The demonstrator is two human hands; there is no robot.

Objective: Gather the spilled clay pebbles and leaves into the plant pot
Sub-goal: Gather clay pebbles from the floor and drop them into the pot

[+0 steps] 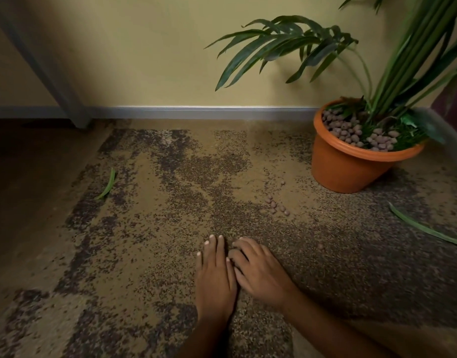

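on open carpet (144, 241), apart from pot (351, 169) — left hand (215, 277) flat, right hand (261, 273) curled, grasp unclear

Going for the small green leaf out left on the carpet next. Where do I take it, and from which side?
Pinch the small leaf at mid-length, from straight above, with the left hand, the nearer one, fingers across its narrow width. It lies flat on the carpet, slim and slightly curved, so a side approach would likely just push it.
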